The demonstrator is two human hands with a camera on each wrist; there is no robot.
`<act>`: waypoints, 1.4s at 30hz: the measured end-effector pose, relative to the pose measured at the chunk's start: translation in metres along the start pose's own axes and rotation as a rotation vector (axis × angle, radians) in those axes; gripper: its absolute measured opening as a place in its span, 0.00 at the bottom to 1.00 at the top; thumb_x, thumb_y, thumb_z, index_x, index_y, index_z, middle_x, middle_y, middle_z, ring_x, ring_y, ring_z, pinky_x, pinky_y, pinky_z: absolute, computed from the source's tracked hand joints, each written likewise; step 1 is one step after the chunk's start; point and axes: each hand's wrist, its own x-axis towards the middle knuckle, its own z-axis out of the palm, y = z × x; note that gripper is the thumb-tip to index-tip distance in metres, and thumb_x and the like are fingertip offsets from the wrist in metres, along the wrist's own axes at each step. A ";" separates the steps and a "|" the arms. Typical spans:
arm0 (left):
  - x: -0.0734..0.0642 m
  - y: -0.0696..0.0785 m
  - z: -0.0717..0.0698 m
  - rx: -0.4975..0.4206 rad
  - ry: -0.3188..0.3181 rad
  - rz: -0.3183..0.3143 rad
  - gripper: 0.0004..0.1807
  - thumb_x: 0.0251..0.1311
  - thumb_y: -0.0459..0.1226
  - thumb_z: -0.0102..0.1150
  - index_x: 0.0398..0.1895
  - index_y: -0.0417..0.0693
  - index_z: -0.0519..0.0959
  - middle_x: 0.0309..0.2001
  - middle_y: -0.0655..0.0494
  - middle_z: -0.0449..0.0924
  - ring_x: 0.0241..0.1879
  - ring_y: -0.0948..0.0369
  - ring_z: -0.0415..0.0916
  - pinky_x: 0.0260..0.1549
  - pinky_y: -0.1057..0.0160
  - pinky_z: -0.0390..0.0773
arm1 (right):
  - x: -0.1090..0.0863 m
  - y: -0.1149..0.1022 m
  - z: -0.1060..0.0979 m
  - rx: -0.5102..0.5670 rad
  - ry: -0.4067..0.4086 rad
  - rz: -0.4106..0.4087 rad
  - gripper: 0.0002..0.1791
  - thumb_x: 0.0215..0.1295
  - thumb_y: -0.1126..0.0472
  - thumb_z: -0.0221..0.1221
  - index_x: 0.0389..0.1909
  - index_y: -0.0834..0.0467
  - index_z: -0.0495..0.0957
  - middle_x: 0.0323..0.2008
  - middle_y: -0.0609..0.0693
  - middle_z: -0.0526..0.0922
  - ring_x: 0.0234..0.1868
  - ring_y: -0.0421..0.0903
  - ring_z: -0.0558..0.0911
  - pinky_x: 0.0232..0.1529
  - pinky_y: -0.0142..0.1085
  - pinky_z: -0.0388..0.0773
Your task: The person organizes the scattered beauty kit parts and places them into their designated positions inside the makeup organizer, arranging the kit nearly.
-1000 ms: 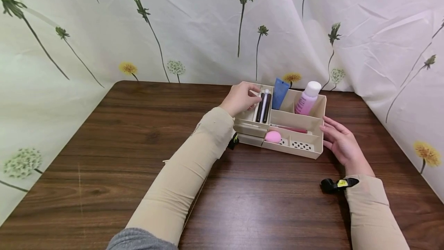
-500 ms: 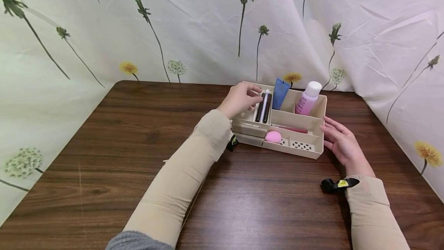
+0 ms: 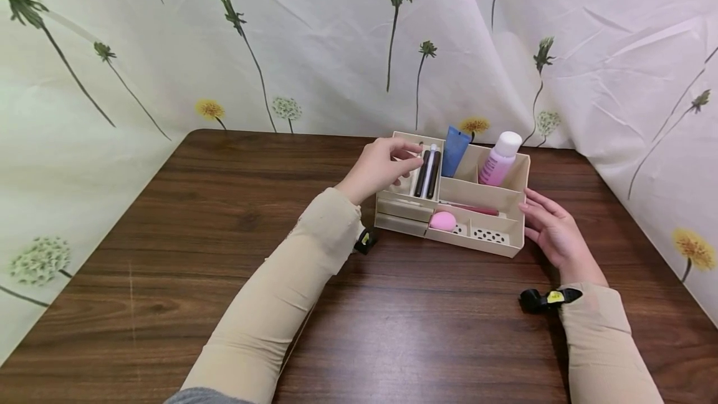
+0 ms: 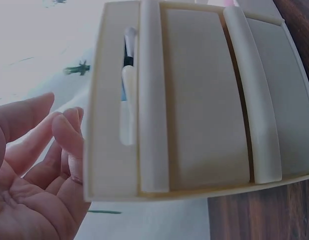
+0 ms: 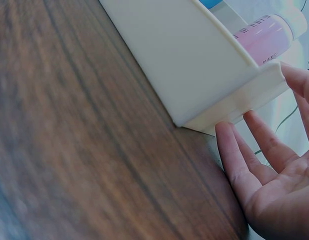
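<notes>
A cream desktop organizer (image 3: pixel 471 244) stands toward the back right of the table. My left hand (image 3: pixel 377 169) hovers over its upper left compartment, thumb and fingers loosely bent and nothing visible between them. Slim dark pens (image 3: pixel 434 174) and a pale one lie in that compartment, just beside the fingertips. Through a slot in the organizer's front, the left wrist view shows white-ended sticks (image 4: pixel 127 82). At the opposite end, my right hand (image 3: pixel 555 235) rests extended fingertips (image 5: pixel 225 132) against the organizer's side wall.
A blue tube (image 3: pixel 455 151) and a pink bottle (image 3: pixel 496 167) with a white cap stand in the rear compartments. Lower down are a thin red stick (image 3: pixel 477 209) and a pink egg-shaped sponge (image 3: pixel 443 221). Two drawers (image 3: pixel 401 224) lie under the left part. A floral curtain (image 3: pixel 314 48) hangs behind.
My left forearm has shifted left and toward me, and the left hand has drawn back slightly with its fingers a bit more spread. The right hand stays put.
</notes>
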 end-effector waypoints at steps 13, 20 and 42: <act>-0.024 0.003 -0.011 0.017 -0.018 0.064 0.16 0.66 0.40 0.61 0.54 0.45 0.82 0.42 0.46 0.86 0.30 0.58 0.80 0.25 0.67 0.78 | -0.001 0.000 -0.001 0.003 0.001 -0.006 0.18 0.72 0.71 0.52 0.51 0.48 0.83 0.46 0.41 0.87 0.45 0.37 0.86 0.40 0.34 0.84; -0.035 -0.003 -0.014 0.039 -0.017 0.053 0.14 0.65 0.41 0.62 0.51 0.46 0.83 0.39 0.50 0.85 0.31 0.55 0.81 0.28 0.69 0.77 | 0.000 0.000 -0.001 0.001 0.001 -0.006 0.18 0.72 0.71 0.52 0.51 0.48 0.83 0.46 0.41 0.87 0.45 0.37 0.86 0.40 0.34 0.84; -0.069 -0.039 -0.035 0.146 -0.028 0.017 0.11 0.61 0.41 0.66 0.44 0.49 0.85 0.38 0.55 0.85 0.34 0.61 0.77 0.38 0.64 0.75 | 0.002 0.001 -0.002 -0.007 0.005 -0.002 0.18 0.72 0.71 0.51 0.51 0.48 0.83 0.46 0.40 0.87 0.45 0.37 0.86 0.40 0.34 0.84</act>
